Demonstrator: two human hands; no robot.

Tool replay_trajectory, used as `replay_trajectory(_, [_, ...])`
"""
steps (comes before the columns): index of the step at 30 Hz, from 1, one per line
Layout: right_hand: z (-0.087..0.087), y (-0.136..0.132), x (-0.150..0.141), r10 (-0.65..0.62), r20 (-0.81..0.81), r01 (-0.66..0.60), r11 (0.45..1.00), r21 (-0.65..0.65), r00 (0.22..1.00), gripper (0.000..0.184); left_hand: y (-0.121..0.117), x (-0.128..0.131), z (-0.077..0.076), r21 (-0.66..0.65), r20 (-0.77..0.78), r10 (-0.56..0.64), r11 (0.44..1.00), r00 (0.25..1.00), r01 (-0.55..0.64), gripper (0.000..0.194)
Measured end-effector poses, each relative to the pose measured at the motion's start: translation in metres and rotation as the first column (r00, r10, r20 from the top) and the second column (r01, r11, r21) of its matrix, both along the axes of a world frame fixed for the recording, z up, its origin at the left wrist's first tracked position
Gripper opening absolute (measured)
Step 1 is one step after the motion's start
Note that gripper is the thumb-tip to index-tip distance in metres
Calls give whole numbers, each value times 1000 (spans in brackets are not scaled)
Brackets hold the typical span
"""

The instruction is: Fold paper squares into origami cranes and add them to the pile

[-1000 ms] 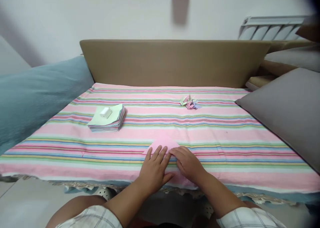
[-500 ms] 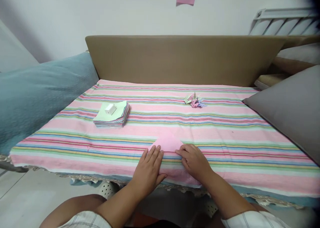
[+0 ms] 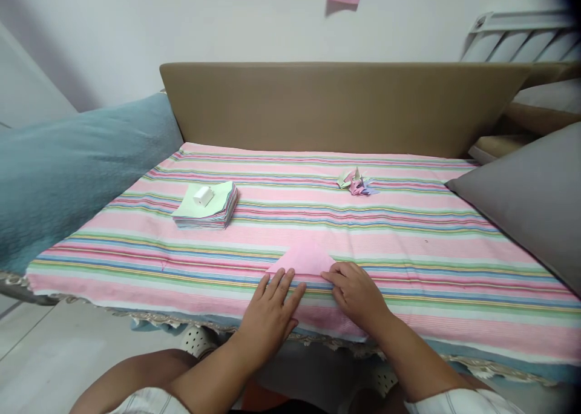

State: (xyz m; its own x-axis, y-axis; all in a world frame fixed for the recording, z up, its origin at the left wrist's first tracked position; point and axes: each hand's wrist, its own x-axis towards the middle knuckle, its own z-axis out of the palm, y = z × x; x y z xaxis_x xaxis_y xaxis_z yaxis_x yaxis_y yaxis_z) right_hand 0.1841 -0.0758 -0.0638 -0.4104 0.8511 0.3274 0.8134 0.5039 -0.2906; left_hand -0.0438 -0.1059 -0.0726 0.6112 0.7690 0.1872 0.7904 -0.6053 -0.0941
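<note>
A sheet of pink paper [image 3: 303, 259], folded into a triangle, lies flat on the striped cloth with its point away from me. My left hand [image 3: 271, 302] rests palm down, fingers stretched out, its fingertips at the paper's near folded edge, left of the middle. At the right corner, my right hand [image 3: 356, 290] has its fingers curled and its thumb and index finger pinching the paper's edge. What lies under the right fingers is hidden.
A stack of coloured paper [image 3: 206, 217] stands at the left with a small white block [image 3: 203, 196] on top. Several folded paper pieces [image 3: 357, 183] lie in a cluster farther back. A grey cushion [image 3: 521, 193] borders the right, a blue cushion [image 3: 95, 166] the left.
My left hand has drawn down from the paper toward its near edge, uncovering more of it. My right hand has slid right along the fold to the corner. The camera view has shifted.
</note>
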Motion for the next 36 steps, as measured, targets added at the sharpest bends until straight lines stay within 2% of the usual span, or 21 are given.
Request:
replay_trajectory(5, [0, 1, 9, -40, 8, 40, 999, 4, 999, 34, -3, -5, 5, 22, -12, 58, 998, 998, -58, 64])
replay_trajectory(14, [3, 3, 26, -231, 96, 240, 965, -105, 968, 29, 4, -12, 16, -20, 32, 113, 993, 993, -112, 51])
replay_trajectory(20, [5, 3, 30, -249, 107, 259, 960, -104, 963, 31, 8, -19, 37, -79, -10, 208, 975, 978, -209, 39])
replay_trajectory(26, [8, 5, 32, -293, 95, 305, 941, -148, 951, 29, 19, -26, 55, -119, 24, 230, 967, 973, -226, 21])
replay_trajectory(30, [9, 8, 31, -307, -102, 284, 939, -195, 946, 25, 34, -28, 52, -181, 161, 320, 940, 934, -290, 25])
replay_trajectory(32, [8, 10, 30, -294, -209, 253, 946, -204, 933, 23, 42, -29, 46, -207, 271, 329, 938, 905, -279, 25])
replay_trajectory(34, [5, 11, 28, -288, -246, 241, 949, -205, 925, 29, 50, -29, 39, -192, 352, 310, 947, 883, -256, 31])
replay_trajectory(36, [1, 12, 26, -295, -225, 253, 947, -199, 928, 36, 54, -28, 33, -166, 369, 283, 957, 885, -237, 37])
